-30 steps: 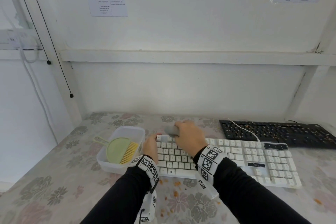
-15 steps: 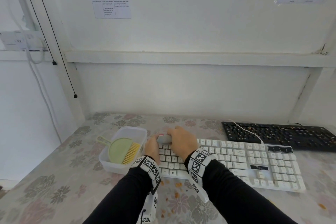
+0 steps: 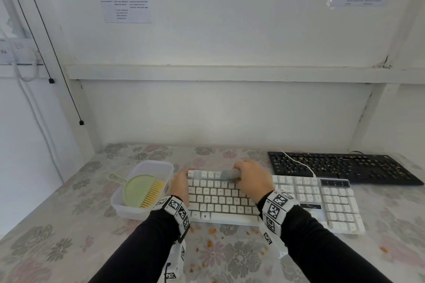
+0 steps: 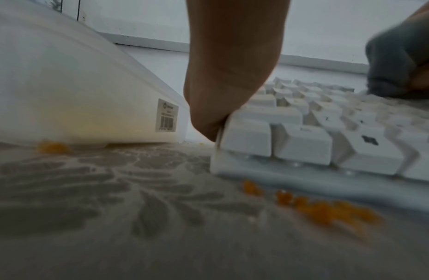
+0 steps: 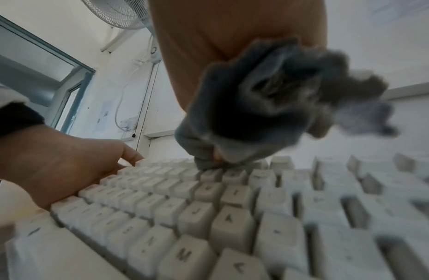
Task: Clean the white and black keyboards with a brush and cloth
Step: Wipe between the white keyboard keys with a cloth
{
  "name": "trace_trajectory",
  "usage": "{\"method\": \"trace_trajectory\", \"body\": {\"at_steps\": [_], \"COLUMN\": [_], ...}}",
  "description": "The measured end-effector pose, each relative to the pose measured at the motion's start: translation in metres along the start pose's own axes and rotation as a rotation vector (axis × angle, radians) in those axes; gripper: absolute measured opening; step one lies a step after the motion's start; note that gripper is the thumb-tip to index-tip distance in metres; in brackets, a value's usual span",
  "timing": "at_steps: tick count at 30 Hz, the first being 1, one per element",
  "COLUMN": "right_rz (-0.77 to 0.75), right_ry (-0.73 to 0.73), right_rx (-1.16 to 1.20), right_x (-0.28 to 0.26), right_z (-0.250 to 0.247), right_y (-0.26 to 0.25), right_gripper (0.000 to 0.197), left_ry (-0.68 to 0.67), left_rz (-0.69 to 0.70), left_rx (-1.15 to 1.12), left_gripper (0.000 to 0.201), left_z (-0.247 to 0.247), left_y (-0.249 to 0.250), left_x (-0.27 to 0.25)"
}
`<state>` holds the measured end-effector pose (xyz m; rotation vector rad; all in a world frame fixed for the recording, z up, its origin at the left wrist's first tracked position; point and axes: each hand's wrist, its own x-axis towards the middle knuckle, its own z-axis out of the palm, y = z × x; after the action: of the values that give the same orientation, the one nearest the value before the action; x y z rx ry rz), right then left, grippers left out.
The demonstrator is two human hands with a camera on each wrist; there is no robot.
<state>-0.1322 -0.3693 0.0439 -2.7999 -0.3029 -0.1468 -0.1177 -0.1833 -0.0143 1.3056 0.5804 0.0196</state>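
Sliding from 9 toward 3 o'clock along the top key row of the white plastic keyboard [image 3: 264,200], the right hand [image 3: 253,179] keeps its grip bunched round the grey cloth [image 3: 230,174], while the left hand [image 3: 181,182] braces the keyboard's 9 o'clock end, presumably to steady it.

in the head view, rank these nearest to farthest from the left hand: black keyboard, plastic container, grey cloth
1. plastic container, right beside the left hand, on its left
2. grey cloth, to its right, over the white keyboard's top rows, gripped by the right hand
3. black keyboard, far right, at the back
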Motion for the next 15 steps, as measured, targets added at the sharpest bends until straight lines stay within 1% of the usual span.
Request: {"method": "trace_trajectory", "body": {"at_steps": [2,8,10,12,15], "right_rz": [0.012,0.112,0.14,0.166,0.186], "right_ry": [-0.006,0.003,0.008,0.022,0.019], "right_rx": [-0.021,-0.029,-0.048,-0.057,-0.08], "right_x": [-0.003,-0.014,-0.018,-0.02,-0.021], "right_z": [-0.005,-0.018,-0.022,-0.023,-0.024], "right_y": [0.009,0.042,0.05,0.056,0.054], "right_gripper": [0.02,0.019,0.017,0.02,0.016], "left_ry": [0.011,0.017,0.021,0.023,0.006], "left_rz": [-0.008,-0.003,-0.004,0.0,0.0], "left_rx": [-0.005,-0.007,0.004,0.015,0.022], "left_gripper": [0.031,0.021,0.021,0.022,0.021], "left_z": [0.001,0.002,0.002,0.002,0.003], "left_y": [0.001,0.0,0.0,-0.002,-0.003], "left_x": [0.001,0.002,0.003,0.006,0.009]}}
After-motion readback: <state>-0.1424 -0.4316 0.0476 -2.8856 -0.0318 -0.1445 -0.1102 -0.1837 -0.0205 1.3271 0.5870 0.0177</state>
